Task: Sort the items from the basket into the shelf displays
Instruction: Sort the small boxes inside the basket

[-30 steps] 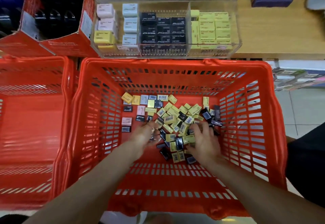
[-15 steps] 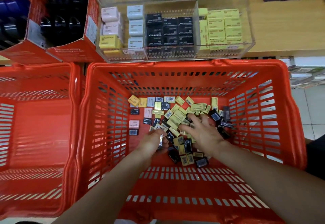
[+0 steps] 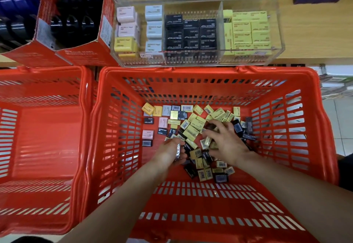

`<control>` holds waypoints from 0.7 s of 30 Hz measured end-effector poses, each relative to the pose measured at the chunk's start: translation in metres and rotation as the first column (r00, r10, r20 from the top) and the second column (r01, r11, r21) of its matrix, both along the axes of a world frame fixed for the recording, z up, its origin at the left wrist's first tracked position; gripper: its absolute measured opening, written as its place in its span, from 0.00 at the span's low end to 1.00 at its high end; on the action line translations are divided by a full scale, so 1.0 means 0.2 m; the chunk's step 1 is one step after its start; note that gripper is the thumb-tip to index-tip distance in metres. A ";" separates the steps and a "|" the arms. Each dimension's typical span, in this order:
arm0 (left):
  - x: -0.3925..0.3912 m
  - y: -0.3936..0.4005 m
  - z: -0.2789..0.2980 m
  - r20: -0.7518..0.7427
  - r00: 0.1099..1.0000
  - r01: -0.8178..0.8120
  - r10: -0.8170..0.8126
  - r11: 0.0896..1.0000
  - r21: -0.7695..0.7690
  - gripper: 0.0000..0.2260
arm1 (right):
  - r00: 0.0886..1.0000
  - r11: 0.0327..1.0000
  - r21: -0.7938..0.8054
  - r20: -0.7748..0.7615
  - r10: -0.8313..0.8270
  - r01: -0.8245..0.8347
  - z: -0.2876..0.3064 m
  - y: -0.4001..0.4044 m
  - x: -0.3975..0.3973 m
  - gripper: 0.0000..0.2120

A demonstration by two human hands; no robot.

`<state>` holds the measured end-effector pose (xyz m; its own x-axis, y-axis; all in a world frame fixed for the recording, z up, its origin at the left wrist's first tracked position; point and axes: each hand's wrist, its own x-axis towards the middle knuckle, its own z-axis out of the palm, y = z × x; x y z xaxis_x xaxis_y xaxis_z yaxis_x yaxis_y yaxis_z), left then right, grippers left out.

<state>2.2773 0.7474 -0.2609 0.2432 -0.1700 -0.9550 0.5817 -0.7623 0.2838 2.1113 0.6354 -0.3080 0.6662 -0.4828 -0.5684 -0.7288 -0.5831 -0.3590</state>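
While both hands work the heap, entries run as follows.
Items: small wrapped erasers (image 3: pixel 193 128), yellow, black, a few pink and pale blue, heaped on the floor of the red basket (image 3: pixel 313 120), centre of frame.
Left hand (image 3: pixel 168 152): fingers curled round a small stack of pieces with silvery edges, low on the heap's left margin.
Right hand (image 3: pixel 225 141): fingers spread and bent down over the heap's middle, tips among the pieces; whether any piece is pinched cannot be told.
Shelf display (image 3: pixel 196 32): clear divided bin, top centre; pink, blue and yellow at left, black in the middle, pale yellow at right.
Second basket (image 3: pixel 47 147): left of frame, beside the first.
Method, as judged: gather one colour per handful, keep the stack squared, lift clear of the basket wall, match it to its compartment.
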 end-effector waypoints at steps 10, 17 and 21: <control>-0.03 -0.13 0.27 -0.149 0.980 -0.167 0.135 0.959 -0.230 0.10 | 0.269 0.079 0.909 -0.038 -0.963 0.410 0.49 -0.02 0.02 0.21; 0.01 -0.16 0.94 -0.249 0.949 -0.288 0.194 0.854 -0.433 0.15 | 0.461 0.314 0.939 0.217 -0.860 0.144 1.30 -0.04 0.07 0.16; -0.01 -0.14 1.32 -0.407 0.911 -0.312 0.061 0.747 -0.587 0.26 | 0.710 0.882 0.460 0.586 -0.389 0.104 1.72 0.01 0.12 0.18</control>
<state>2.2758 0.7201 0.0029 0.0187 -0.7442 -0.6677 0.8443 -0.3459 0.4093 2.1361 0.6369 0.0352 0.8188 -0.5340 -0.2107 -0.3285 -0.1349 -0.9348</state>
